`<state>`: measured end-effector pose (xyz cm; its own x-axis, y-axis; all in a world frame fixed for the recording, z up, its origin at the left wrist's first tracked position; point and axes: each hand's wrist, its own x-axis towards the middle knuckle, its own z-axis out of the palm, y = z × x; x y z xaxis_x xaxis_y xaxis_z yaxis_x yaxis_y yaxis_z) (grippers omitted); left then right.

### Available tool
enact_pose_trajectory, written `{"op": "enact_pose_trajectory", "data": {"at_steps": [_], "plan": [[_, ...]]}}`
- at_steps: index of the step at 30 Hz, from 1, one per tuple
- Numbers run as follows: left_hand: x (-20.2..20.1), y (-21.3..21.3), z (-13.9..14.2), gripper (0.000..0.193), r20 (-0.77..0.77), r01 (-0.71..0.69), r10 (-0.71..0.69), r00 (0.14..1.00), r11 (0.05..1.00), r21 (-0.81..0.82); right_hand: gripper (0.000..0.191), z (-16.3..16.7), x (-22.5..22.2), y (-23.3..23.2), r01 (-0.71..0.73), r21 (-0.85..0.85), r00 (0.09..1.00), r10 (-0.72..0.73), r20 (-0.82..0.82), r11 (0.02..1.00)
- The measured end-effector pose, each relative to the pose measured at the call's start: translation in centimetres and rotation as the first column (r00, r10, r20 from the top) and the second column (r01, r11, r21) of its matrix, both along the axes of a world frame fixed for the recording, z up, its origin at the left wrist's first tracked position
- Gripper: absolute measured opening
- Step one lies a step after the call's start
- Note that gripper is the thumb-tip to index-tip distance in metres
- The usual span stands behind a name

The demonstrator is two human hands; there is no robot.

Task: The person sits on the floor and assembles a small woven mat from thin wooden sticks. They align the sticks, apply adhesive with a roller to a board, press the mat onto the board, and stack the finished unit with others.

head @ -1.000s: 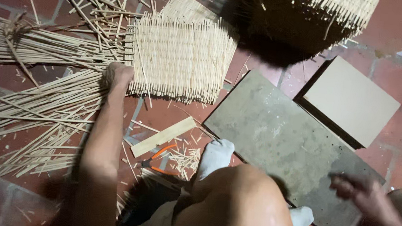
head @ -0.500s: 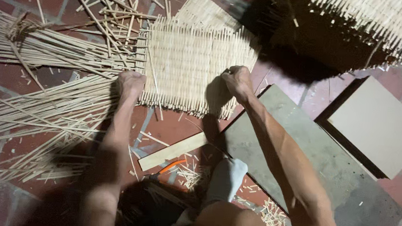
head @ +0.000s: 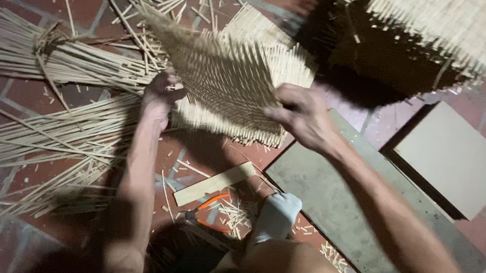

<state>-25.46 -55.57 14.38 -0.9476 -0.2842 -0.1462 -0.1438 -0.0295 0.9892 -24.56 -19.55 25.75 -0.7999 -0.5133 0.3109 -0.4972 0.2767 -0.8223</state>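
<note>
Weaving workshop floor, bamboo strips (head: 49,137), woven mats (head: 229,88)

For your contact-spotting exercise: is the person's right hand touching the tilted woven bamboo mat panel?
Touching. The head view shows the right hand gripping the woven bamboo mat panel's right edge, its fingers curled onto the weave with no gap.

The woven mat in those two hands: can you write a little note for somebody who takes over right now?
Left hand: grips the left edge of the woven mat.
Right hand: grips its right edge.
The mat is tilted up off a second woven mat lying on the brick floor.
Nearby: loose bundles of strips to the left, a flat wooden stick and orange-handled pliers near the knees, a grey board on the right.
Done: mat lifted by both sides.
Left: it is not yet set down anywhere; stick and pliers lie untouched.
</note>
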Motion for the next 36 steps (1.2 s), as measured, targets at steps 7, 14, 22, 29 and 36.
{"op": "enact_pose_trajectory", "data": {"at_steps": [7,14,22,29,36], "plan": [[0.2,12.4,12.6,0.022,-0.596,0.486,-0.386,0.704,0.874,0.009,0.025,13.3,11.5,16.6,0.269,0.298,0.854,-0.084,-0.514,0.916],[6.6,30.4,17.8,0.017,-0.75,0.654,-0.532,0.393,0.735,-0.178,0.027,14.4,28.6,31.5,0.703,0.272,0.587,-0.32,-0.744,0.657],[12.4,39.0,18.5,0.026,-0.744,0.665,-0.644,0.181,0.637,-0.389,0.025,8.4,40.7,35.6,0.873,0.061,0.358,-0.552,-0.753,0.483],[14.8,41.6,17.2,0.027,-0.726,0.676,-0.678,0.117,0.59,-0.442,0.024,6.5,46.2,36.1,0.911,0.063,0.338,-0.65,-0.681,0.408],[16.0,42.8,16.8,0.027,-0.673,0.716,-0.733,0.101,0.523,-0.463,0.023,6.0,48.1,35.6,0.927,-0.031,0.276,-0.736,-0.618,0.374]]}}
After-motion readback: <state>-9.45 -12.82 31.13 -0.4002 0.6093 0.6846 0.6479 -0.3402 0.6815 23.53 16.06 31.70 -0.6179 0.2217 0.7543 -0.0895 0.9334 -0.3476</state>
